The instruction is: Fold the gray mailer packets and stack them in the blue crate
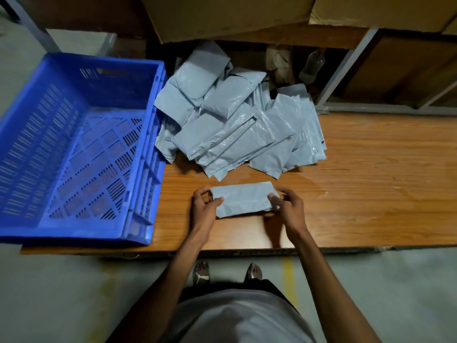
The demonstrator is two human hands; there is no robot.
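Note:
A folded gray mailer packet (243, 198) lies on the wooden table near its front edge. My left hand (204, 206) pinches its left end with thumb and fingers. My right hand (288, 205) pinches its right end the same way. Behind it sits a loose pile of several gray mailer packets (237, 120), unfolded and overlapping. The blue crate (74, 149) stands at the table's left, its perforated floor bare, with nothing inside it.
The wooden table (371, 181) stretches to the right of the pile. A cardboard box (222, 16) overhangs the back above the packets. A metal shelf frame (346, 68) stands at the back right. My feet show on the floor below the table's front edge.

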